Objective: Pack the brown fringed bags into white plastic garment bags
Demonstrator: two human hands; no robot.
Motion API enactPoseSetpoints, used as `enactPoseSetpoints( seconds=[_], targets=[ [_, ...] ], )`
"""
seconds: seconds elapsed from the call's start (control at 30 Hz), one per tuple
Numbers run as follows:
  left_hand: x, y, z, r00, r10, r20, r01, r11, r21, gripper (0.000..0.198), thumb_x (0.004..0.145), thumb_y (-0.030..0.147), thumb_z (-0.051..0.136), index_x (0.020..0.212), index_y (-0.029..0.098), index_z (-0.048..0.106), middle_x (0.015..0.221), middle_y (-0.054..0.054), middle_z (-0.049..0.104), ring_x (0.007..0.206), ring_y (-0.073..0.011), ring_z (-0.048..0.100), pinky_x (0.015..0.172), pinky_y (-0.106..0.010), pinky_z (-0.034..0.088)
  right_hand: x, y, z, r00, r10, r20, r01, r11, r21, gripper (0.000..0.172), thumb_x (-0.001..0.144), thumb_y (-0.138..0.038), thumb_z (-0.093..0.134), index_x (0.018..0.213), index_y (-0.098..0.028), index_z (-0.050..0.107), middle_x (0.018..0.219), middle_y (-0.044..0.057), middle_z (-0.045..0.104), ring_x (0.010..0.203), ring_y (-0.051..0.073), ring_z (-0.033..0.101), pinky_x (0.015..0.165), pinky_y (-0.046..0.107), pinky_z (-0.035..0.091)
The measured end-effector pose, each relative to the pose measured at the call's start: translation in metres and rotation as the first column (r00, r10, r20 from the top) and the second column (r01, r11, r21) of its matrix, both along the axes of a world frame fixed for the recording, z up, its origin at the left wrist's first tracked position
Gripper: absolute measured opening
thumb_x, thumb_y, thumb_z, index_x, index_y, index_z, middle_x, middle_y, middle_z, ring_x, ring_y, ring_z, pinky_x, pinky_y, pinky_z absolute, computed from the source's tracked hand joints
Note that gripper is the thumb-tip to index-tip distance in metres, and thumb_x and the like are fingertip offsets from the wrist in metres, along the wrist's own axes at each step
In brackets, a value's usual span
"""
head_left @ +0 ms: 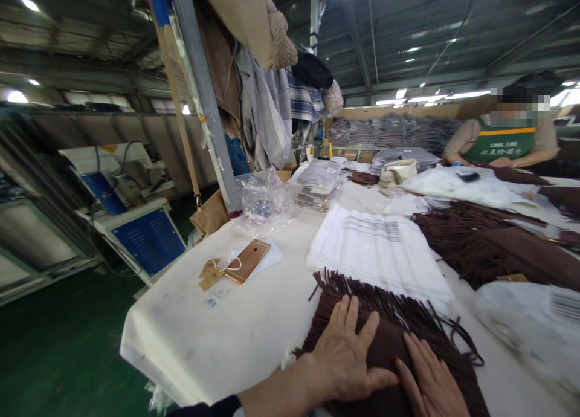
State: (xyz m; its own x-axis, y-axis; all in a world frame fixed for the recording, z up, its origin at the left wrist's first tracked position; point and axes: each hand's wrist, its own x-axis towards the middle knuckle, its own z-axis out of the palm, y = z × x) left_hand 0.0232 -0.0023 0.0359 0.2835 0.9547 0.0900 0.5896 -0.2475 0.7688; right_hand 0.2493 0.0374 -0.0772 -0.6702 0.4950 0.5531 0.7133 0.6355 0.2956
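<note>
Folded dark brown fringed fabric, like a scarf (380, 332), lies on the white-covered table (181, 338), its fringe spread toward the far side. My left hand (342, 353) rests flat on it with the fingers spread. Beside it, my right hand (430, 374) also lies flat on the brown scarf, fingers stretched out, its lower part cut off by the frame edge. The two thumbs come close together. Just beyond the fringe is a stack of white printed plastic bags (376, 248).
A phone (248, 261) and brown paper tags (212, 273) lie to the left. More brown fringed scarves (493, 242) and a white bag (530, 326) are at right. Packed grey items (319, 178) stand behind. Across the table works a person in a green apron (502, 144).
</note>
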Motion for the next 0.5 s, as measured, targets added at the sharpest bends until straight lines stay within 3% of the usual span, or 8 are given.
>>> enactPoseSetpoints(
  seconds=[0.13,0.3,0.43,0.5],
  targets=[
    [0.008,0.002,-0.003,1.000,0.001,-0.008,0.000,0.999,0.036,0.077,0.081,0.050,0.056,0.139,0.008,0.027,0.148,-0.018,0.002,0.138,-0.0371,-0.002,0.110,-0.055,-0.003,-0.007,0.000,-0.007,0.995,-0.045,-0.086,0.051,0.997,0.065,0.044,0.085,-0.022,0.028,0.093,-0.026,0.071,0.117,0.008,0.064,0.114,0.030,0.055,0.082,0.045,0.051],
    [0.019,-0.005,0.007,0.995,-0.081,-0.058,0.085,0.994,0.067,0.066,0.086,0.040,0.052,0.137,0.004,0.032,0.147,-0.022,0.008,0.138,-0.0377,0.004,0.111,-0.051,0.001,-0.009,0.000,-0.007,0.990,-0.055,-0.129,0.047,0.997,-0.069,0.042,0.086,-0.025,0.030,0.103,-0.026,0.068,0.123,0.007,0.061,0.117,0.027,0.052,0.088,0.046,0.049],
    [0.014,-0.018,0.031,0.948,-0.318,-0.013,0.313,0.923,0.225,0.054,0.089,0.035,0.049,0.136,0.012,0.037,0.145,-0.016,0.030,0.138,-0.0294,0.019,0.114,-0.042,0.002,-0.006,-0.001,0.026,0.959,-0.103,-0.265,0.003,0.936,-0.353,0.042,0.087,-0.032,0.030,0.110,-0.024,0.064,0.122,0.008,0.061,0.112,0.025,0.057,0.086,0.043,0.051],
    [-0.004,-0.016,0.041,0.974,-0.179,0.135,0.151,0.968,0.198,0.043,0.087,0.035,0.052,0.127,0.022,0.051,0.139,-0.007,0.045,0.134,-0.0236,0.030,0.114,-0.037,0.006,0.002,-0.004,0.054,0.890,-0.234,-0.392,0.002,0.860,-0.510,0.043,0.087,-0.039,0.035,0.120,-0.024,0.058,0.130,0.007,0.055,0.118,0.023,0.052,0.092,0.039,0.048]
  ],
)
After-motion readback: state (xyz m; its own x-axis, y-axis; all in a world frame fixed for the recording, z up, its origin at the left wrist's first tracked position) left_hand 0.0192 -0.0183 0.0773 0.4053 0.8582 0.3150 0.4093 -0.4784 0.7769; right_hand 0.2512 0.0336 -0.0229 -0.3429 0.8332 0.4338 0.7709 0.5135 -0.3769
